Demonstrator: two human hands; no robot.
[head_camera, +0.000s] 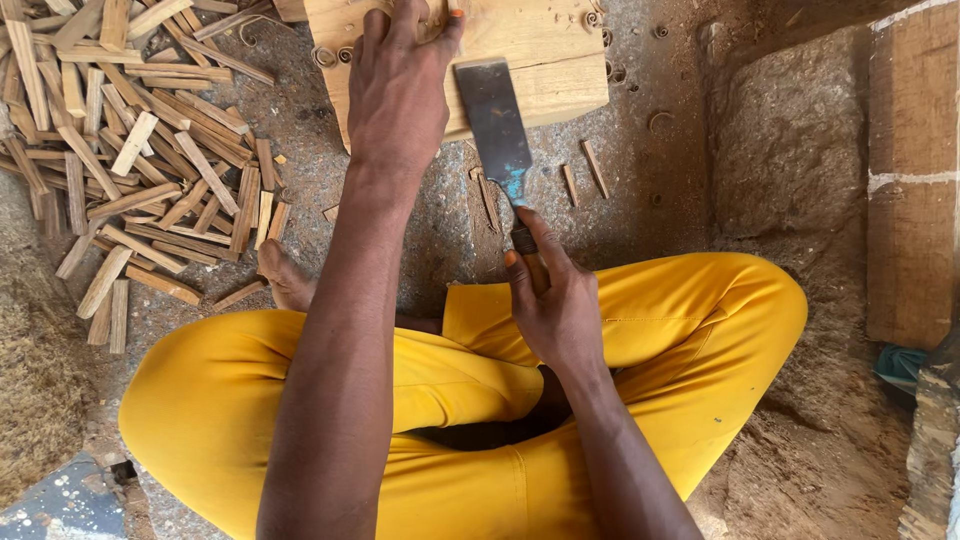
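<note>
Head view: at top centre the left hand grips the pale wood block; the right hand holds the broad chisel against it. Split sticks heap upper left; most of the block remains whole.

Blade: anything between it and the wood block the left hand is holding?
Nothing visible. The blade held by the right hand already lies against the wood block, right beside the left hand gripping the block.
</note>
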